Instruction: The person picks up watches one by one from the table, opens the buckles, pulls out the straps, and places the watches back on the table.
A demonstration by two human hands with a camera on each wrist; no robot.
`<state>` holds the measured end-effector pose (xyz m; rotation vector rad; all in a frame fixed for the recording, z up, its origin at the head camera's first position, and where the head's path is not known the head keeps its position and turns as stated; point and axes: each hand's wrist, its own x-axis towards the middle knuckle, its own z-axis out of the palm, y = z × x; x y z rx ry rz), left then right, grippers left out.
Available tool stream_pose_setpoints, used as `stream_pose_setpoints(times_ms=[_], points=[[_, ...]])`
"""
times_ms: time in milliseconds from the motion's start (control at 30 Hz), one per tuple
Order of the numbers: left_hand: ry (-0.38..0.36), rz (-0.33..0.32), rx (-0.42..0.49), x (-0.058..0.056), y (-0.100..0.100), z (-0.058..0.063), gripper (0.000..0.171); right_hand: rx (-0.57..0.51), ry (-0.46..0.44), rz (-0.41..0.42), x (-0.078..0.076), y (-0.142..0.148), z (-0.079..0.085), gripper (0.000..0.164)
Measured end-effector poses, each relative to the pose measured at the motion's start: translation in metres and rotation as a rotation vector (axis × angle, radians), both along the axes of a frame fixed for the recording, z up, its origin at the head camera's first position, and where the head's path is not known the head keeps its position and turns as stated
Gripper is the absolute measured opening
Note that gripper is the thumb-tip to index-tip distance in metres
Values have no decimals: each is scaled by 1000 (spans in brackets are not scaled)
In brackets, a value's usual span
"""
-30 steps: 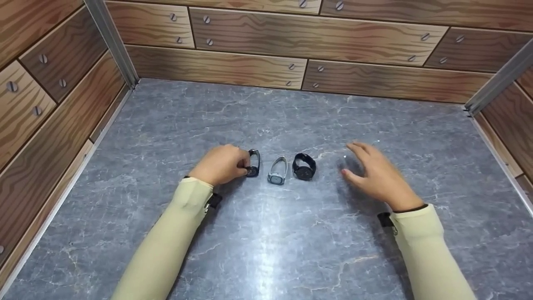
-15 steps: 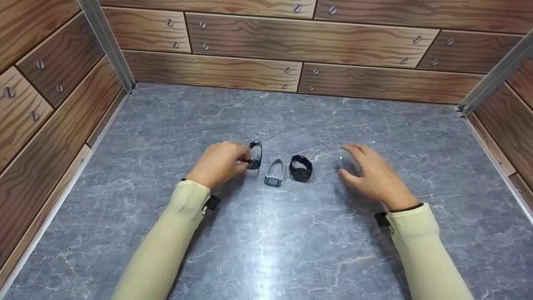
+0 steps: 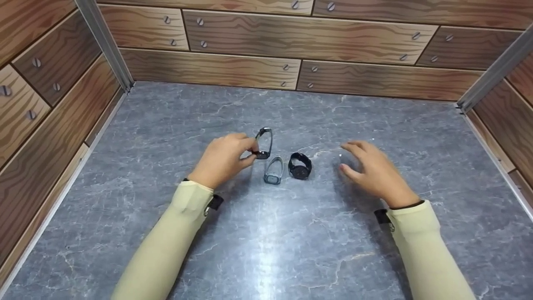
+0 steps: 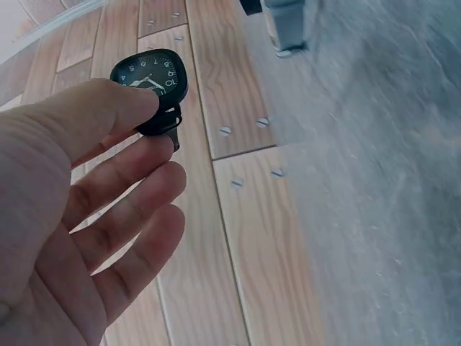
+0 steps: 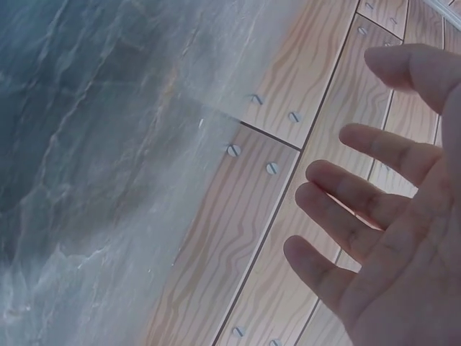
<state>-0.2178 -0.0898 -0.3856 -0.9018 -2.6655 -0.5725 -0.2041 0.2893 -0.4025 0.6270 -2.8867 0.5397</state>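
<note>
Between thumb and forefinger, my left hand [image 3: 227, 158] pinches a black wristwatch [image 3: 263, 155] by its case, the strap loop standing up behind. The left wrist view shows the dark dial of this watch [image 4: 155, 76] with pale numerals, the thumb over its lower edge and the other fingers loosely spread. Just right of the held watch, a light grey-blue watch [image 3: 272, 179] rests on the grey marbled table [image 3: 316, 241]. Beside it lies another black watch [image 3: 300, 171] with a round face. My right hand [image 3: 377, 175] hovers to the right of these, fingers spread, holding nothing.
Wood-patterned panels form a back wall [image 3: 245, 37], a left wall [image 3: 62, 112] and a right wall [image 3: 506, 121] around the table. Grey metal posts [image 3: 106, 46] stand in the back corners. A bright glare strip runs down the table's front middle.
My left hand has raised the black watch off the table and carried it slightly back and to the right. The other two watches stay put, and my right hand is nearly still.
</note>
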Motion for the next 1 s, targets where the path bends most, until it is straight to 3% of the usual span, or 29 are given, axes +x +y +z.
stream_pose_setpoints(times_ms=[233, 467, 767, 867, 1000], points=[[103, -18, 29, 7, 1, 11, 8, 11, 61, 30, 4, -4, 2, 43], [190, -40, 60, 13, 3, 23, 8, -21, 77, -1, 4, -6, 6, 38], [301, -97, 82, 23, 16, 29, 9, -54, 86, 24, 10, -21, 14, 31], [320, -128, 96, 29, 20, 32, 10, -147, 70, 73, 14, -33, 24, 30], [357, -185, 108, 38, 25, 36, 10, -419, -17, 131, 18, -60, 43, 32]])
